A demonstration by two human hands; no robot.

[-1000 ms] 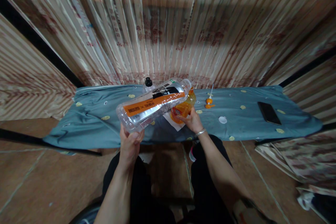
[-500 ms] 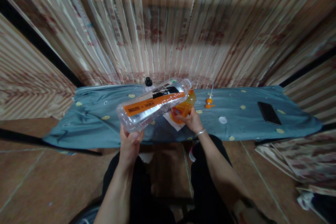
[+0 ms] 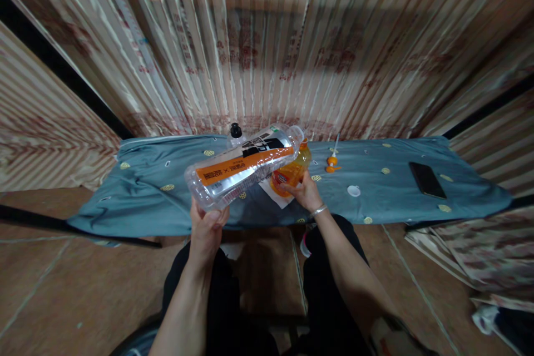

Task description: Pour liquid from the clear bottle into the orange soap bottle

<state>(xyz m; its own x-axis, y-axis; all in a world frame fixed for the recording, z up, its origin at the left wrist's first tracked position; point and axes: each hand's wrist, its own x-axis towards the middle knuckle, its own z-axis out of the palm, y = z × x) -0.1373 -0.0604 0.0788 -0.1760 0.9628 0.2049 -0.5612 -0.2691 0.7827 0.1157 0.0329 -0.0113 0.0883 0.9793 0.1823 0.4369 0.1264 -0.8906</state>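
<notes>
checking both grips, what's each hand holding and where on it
The left hand holds the clear bottle near its base; the right hand holds the orange bottle by its lower side.

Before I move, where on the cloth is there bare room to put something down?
Bare cloth lies between its left edge and the clear bottle, and between the white disc and the phone. The middle is crowded: left hand with the clear bottle, right hand with the orange bottle, black-capped bottle behind.
</notes>
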